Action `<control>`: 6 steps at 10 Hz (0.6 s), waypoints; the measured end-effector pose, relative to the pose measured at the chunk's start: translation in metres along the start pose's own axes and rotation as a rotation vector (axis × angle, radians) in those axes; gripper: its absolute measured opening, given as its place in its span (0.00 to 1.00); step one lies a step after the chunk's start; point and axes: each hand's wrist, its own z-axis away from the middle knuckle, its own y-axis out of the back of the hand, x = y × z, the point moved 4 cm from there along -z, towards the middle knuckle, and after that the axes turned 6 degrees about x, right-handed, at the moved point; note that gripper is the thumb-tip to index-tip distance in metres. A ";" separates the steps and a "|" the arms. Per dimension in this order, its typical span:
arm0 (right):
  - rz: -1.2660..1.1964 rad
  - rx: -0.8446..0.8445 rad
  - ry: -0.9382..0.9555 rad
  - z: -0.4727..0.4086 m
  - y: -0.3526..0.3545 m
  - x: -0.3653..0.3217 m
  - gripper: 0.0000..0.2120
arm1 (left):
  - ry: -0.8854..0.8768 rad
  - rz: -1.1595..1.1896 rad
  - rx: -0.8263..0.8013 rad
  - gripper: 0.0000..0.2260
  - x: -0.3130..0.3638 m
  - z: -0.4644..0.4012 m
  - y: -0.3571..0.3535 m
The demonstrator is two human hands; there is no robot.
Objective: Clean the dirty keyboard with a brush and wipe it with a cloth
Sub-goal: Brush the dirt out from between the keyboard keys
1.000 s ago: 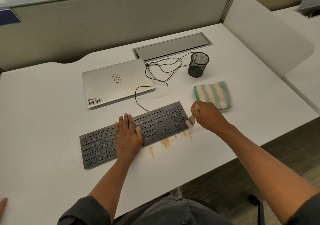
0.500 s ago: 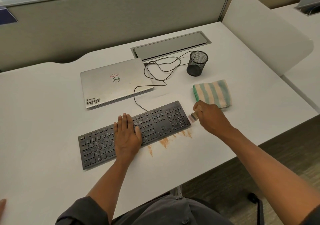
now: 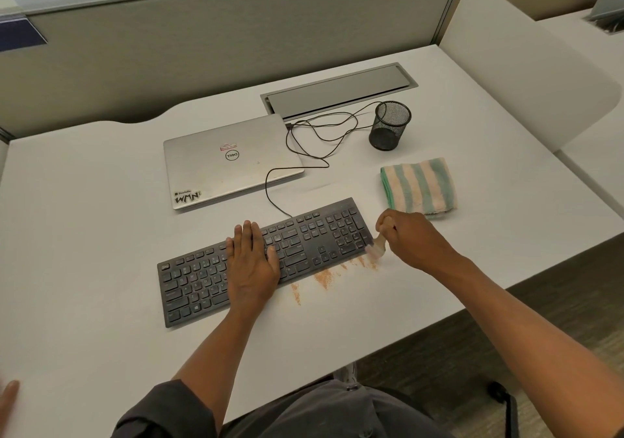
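Both hands work at the black keyboard [image 3: 263, 262] on the white counter [image 3: 84, 235]: the left hand [image 3: 251, 262] lies flat, fingers straight, pressing the middle keys, while the right hand [image 3: 410, 238] grips a small brush [image 3: 376, 247], bristles down at the keyboard's right end. Its long axis runs from near-left to far-right. Orange dust [image 3: 324, 277] lies along its near edge; the striped cloth [image 3: 418, 184] rests just beyond the right hand.

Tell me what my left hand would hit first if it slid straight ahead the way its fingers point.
The left hand lies flat on the keyboard, fingers pointing away toward the closed laptop. Past the keyboard's far edge there is bare desk, then probably the laptop's near edge first; the cable lies just to the right.
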 end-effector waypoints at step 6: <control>-0.197 0.060 0.091 -0.011 -0.020 -0.040 0.09 | 0.003 -0.009 -0.023 0.32 0.000 0.001 0.001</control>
